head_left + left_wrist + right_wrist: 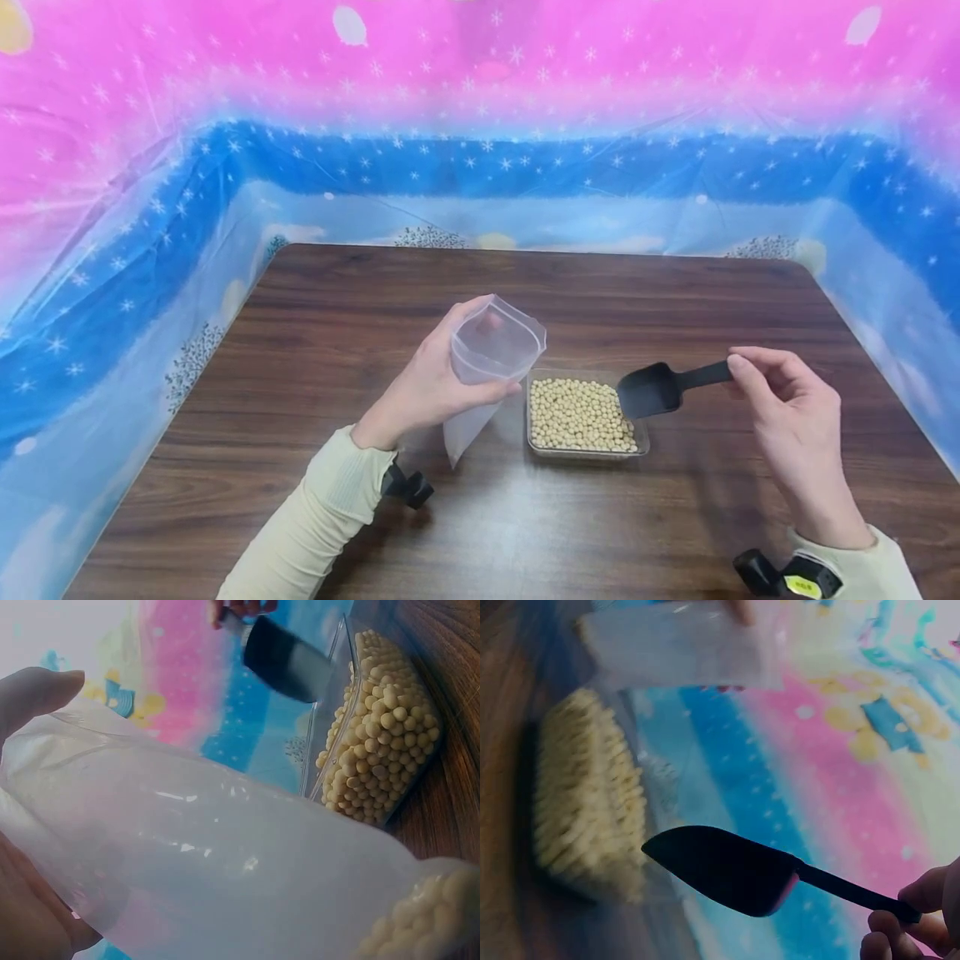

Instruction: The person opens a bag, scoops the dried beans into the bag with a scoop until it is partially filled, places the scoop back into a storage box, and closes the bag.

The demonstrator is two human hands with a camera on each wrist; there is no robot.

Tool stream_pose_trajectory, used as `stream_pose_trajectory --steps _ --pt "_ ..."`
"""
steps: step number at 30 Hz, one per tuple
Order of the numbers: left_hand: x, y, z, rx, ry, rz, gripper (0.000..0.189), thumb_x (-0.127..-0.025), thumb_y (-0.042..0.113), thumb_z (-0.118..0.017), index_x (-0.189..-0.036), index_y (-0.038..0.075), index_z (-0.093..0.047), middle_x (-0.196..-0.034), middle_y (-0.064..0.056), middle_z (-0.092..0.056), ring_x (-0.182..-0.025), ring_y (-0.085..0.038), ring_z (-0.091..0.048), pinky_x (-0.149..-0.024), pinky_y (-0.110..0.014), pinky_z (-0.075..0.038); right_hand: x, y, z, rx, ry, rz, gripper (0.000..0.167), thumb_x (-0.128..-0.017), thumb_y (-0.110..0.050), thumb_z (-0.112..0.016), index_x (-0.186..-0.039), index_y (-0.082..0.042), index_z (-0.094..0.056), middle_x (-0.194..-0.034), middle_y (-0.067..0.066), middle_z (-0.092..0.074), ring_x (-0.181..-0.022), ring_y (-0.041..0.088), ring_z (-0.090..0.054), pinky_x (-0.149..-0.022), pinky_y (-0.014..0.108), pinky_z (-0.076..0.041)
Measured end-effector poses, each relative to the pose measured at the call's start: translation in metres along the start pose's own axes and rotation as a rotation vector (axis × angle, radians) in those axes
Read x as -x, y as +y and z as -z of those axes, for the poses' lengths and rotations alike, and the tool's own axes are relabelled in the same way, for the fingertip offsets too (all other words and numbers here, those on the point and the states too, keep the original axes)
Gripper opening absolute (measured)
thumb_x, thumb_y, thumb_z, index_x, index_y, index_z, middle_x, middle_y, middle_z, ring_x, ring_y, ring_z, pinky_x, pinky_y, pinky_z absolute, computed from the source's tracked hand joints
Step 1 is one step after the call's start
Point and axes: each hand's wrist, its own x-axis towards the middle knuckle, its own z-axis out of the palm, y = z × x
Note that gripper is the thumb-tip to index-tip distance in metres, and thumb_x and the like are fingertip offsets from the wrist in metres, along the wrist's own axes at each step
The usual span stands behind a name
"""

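Observation:
My left hand (pixel 427 383) curls round the upper part of a translucent plastic zip bag (pixel 498 342), its mouth spread wide and facing up. Some pale round beans (pixel 420 922) lie at the bottom of the bag in the left wrist view. In my right hand (pixel 798 417), thumb and fingers pinch the handle end of a black scoop (pixel 651 390). The scoop's blade is over the right edge of a clear rectangular container (pixel 588 455), which is full of soybeans (pixel 577 412). No beans show on the blade in the head view.
The dark wood-grain table (pixel 360 283) carries the container near its middle. A pink and blue patterned cloth (pixel 480 158) hangs round the back and both sides. Each wrist wears a small black camera, one by the left cuff (pixel 408 486).

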Motion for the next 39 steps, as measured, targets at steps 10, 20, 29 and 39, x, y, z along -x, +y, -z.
stream_pose_trajectory --steps 10,20,29,39 --pt "0.000 0.001 0.001 0.028 -0.004 0.006 0.089 -0.073 0.024 -0.087 -0.146 0.026 -0.036 -0.127 0.004 -0.054 -0.107 -0.018 -0.057 -0.085 -0.037 -0.054 0.009 0.027 -0.020 -0.012 -0.128 -0.086 0.033 -0.096 -0.033 -0.062 -0.117 -0.008 -0.065 -0.083 -0.006 -0.068 -0.078 0.006 -0.064 -0.064 0.017 -0.049" --pt "0.000 0.001 0.001 0.019 -0.008 -0.005 0.089 -0.073 0.025 -0.087 -0.146 0.026 -0.036 -0.127 0.004 -0.053 -0.106 -0.019 -0.057 -0.085 -0.038 -0.053 0.012 0.046 -0.044 -0.226 -0.242 -0.208 0.036 -0.098 -0.026 -0.060 -0.117 0.005 -0.059 -0.079 -0.004 -0.069 -0.070 0.007 -0.064 -0.067 0.021 -0.053" --pt "0.000 0.001 0.002 0.029 -0.002 -0.007 0.090 -0.073 0.024 -0.087 -0.146 0.027 -0.035 -0.128 0.004 -0.053 -0.106 -0.020 -0.057 -0.084 -0.037 -0.054 0.008 0.059 -0.045 -0.551 -0.351 -0.341 0.020 -0.098 -0.023 -0.060 -0.107 -0.006 -0.064 -0.080 -0.002 -0.067 -0.072 0.008 -0.063 -0.069 0.022 -0.052" --pt "-0.001 -0.001 -0.001 0.040 -0.016 -0.020 0.089 -0.072 0.023 -0.087 -0.145 0.025 -0.036 -0.128 0.003 -0.053 -0.105 -0.020 -0.058 -0.083 -0.035 -0.055 -0.004 0.046 -0.020 -0.852 -0.411 -0.279 0.016 -0.099 -0.016 -0.055 -0.107 -0.006 -0.065 -0.086 0.002 -0.065 -0.079 0.012 -0.063 -0.072 0.023 -0.052"
